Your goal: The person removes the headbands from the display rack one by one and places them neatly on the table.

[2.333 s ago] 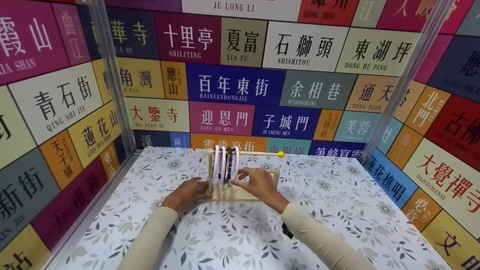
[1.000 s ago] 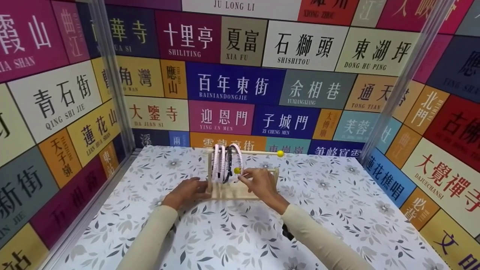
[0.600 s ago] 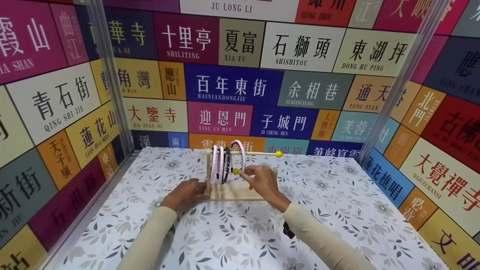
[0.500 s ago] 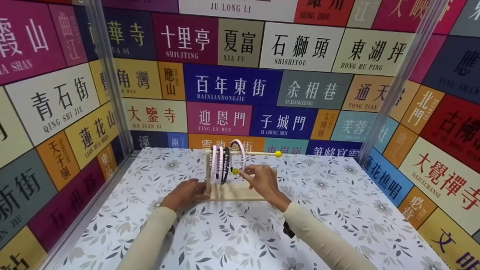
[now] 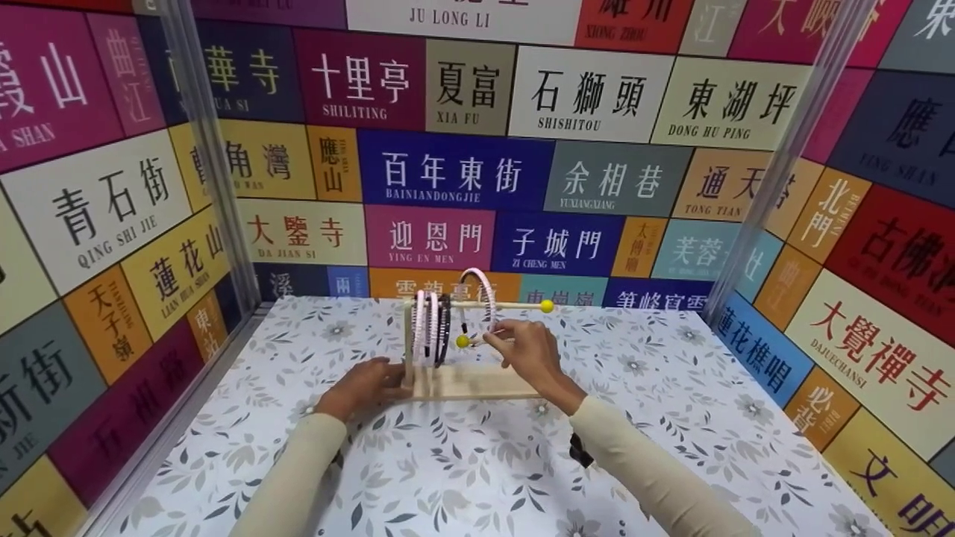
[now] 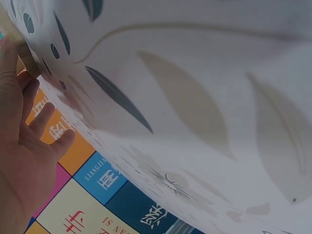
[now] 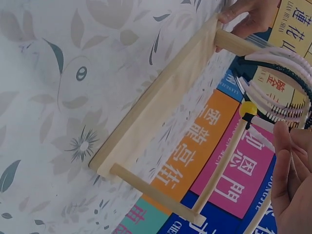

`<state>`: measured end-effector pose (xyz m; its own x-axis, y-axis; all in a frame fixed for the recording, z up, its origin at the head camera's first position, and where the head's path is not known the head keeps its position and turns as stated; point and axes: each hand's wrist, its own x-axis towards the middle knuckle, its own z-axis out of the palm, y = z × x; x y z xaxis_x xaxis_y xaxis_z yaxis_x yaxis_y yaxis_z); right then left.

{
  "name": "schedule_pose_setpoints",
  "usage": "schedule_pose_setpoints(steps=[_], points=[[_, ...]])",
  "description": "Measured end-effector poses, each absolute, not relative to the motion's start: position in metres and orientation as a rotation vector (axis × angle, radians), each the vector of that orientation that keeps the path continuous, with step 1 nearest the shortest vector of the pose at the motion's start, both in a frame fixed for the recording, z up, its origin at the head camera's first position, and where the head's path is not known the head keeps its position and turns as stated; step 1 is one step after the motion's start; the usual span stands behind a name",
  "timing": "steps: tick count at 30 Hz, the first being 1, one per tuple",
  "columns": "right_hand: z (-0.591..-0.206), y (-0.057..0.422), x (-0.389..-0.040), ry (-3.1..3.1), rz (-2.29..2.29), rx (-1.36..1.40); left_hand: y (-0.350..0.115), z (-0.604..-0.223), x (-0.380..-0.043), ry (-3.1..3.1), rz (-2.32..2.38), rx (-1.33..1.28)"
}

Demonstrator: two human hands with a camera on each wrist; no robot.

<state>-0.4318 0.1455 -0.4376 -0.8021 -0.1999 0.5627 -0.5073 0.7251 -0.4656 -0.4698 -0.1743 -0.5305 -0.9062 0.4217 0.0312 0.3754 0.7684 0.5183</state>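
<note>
My right hand (image 5: 530, 350) pinches one lower end of a light pink toothed headband (image 5: 489, 294). That headband arches above the stand's upper rod, apart from the others, its dark free tip close to the lower rod's yellow ball (image 5: 462, 341). Pink and black headbands (image 5: 433, 328) hang bunched on the upper rod beside the left post. Beneath them lies the flat base of the wooden stand (image 5: 485, 382). My left hand (image 5: 362, 388) holds the base's left end between thumb and fingers, as the right wrist view shows (image 7: 251, 14).
The upper rod ends at the right in another yellow ball (image 5: 547, 306). A shorter post (image 7: 151, 190) carries the lower rod. Under the stand is a table with a leaf-patterned cover (image 5: 656, 447). Colourful walls (image 5: 455, 168) of lettered panels enclose the table behind and at both sides.
My right hand has drawn the pink headband rightward along the upper rod and slightly up, away from the bunch. My left hand has stayed at the stand's left end.
</note>
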Motion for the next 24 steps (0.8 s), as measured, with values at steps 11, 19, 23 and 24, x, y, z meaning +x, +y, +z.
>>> schedule_pose_setpoints(steps=[11, 19, 23, 24], points=[[-0.427, 0.163, -0.433, -2.433, 0.792, 0.514, -0.174, -0.531, -0.471, 2.912, 0.729, 0.64], [-0.42, 0.18, -0.434, -2.424, 0.792, 0.493, -0.173, -0.531, -0.473, 2.908, 0.741, 0.635], [-0.417, 0.191, -0.435, -2.433, 0.802, 0.479, -0.173, -0.531, -0.473, 2.896, 0.767, 0.63], [-0.417, 0.194, -0.435, -2.434, 0.812, 0.477, -0.173, -0.532, -0.474, 2.893, 0.764, 0.623]])
